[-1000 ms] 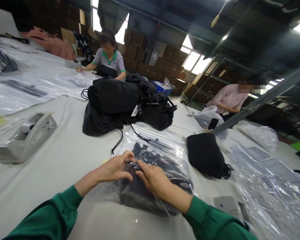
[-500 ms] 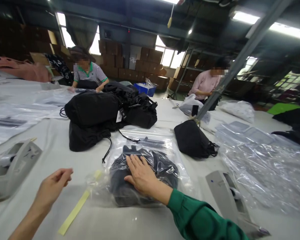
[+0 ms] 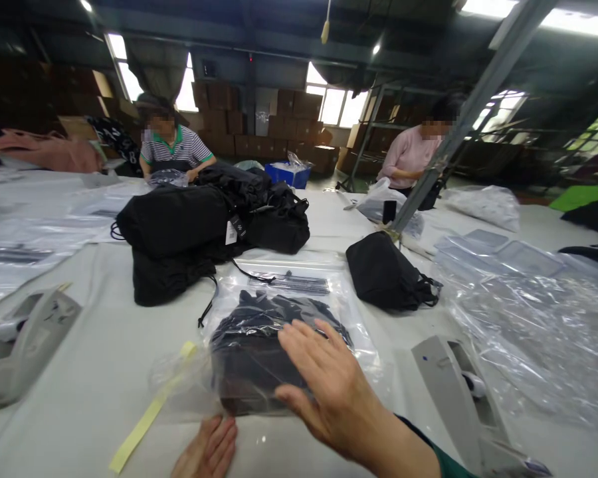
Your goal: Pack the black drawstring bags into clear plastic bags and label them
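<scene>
A clear plastic bag (image 3: 259,345) with a folded black garment inside lies flat on the white table (image 3: 94,372) in front of me. My right hand (image 3: 329,385) hovers over the bag's near right part, fingers spread and open. My left hand (image 3: 209,451) lies flat at the bag's near edge, fingers out, touching the plastic. A yellow adhesive strip (image 3: 144,415) trails from the bag's left end across the table.
A pile of black bags (image 3: 199,226) sits beyond the packed one, another black bag (image 3: 383,272) to the right. Grey tape dispensers stand at left (image 3: 24,342) and right (image 3: 458,398). Loose plastic sheets (image 3: 523,312) cover the right side. Two people work across the table.
My left hand came in from the left to the bag's near edge. My right hand lifted off the garment and drew back toward me. The yellow strip now lies peeled out.
</scene>
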The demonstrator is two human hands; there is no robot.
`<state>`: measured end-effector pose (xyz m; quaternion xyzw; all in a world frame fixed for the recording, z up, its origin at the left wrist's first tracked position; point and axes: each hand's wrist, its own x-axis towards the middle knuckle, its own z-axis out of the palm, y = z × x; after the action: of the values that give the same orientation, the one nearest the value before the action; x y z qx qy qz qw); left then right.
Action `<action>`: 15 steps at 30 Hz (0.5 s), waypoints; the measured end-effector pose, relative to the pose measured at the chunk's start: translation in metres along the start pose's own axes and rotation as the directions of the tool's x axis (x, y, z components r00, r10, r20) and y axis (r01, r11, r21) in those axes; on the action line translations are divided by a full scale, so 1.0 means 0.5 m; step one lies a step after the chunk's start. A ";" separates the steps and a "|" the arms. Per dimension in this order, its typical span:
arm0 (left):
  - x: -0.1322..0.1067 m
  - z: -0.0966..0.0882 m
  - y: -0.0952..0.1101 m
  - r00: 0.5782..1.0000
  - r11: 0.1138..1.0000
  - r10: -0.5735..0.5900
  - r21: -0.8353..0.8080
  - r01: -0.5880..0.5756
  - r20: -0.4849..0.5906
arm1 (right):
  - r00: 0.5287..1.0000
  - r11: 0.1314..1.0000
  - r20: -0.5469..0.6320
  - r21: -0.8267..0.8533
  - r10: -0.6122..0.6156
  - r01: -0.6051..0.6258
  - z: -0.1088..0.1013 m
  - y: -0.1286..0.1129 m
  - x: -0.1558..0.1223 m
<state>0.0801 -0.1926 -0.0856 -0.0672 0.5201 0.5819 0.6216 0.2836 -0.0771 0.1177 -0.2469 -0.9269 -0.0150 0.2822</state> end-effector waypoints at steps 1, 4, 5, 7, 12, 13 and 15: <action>0.002 0.024 -0.005 1.000 0.999 0.004 -0.041 -0.005 -0.028 | 0.995 0.995 0.049 -0.040 0.089 -0.087 0.031 0.023 0.005; 0.008 0.071 0.002 0.995 0.983 -0.059 -0.178 0.043 -0.086 | 0.938 0.951 0.175 -0.132 0.300 -0.280 0.137 0.079 0.003; 0.008 0.081 0.006 0.992 0.976 -0.085 -0.206 0.064 -0.093 | 0.923 0.941 0.195 -0.137 0.333 -0.310 0.166 0.091 -0.002; 0.007 0.093 0.007 0.994 0.977 -0.085 -0.203 0.070 -0.068 | 0.910 0.933 0.209 -0.124 0.358 -0.339 0.199 0.107 -0.013; 0.011 0.116 -0.039 0.978 0.976 0.202 0.071 -0.206 0.059 | 0.906 0.921 0.167 -0.078 0.389 -0.381 0.184 0.135 -0.029; 0.010 0.124 -0.051 0.964 0.959 0.255 0.106 -0.262 0.081 | 0.905 0.917 0.145 -0.066 0.400 -0.394 0.177 0.144 -0.032; 0.002 0.146 -0.064 0.933 0.934 0.328 0.099 -0.344 0.147 | 0.903 0.907 0.090 -0.036 0.421 -0.419 0.162 0.160 -0.039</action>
<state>0.1470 -0.1516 -0.0703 0.0987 0.5178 0.6496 0.5479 0.2930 -0.0020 0.0303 -0.4434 -0.8642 0.0506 0.2323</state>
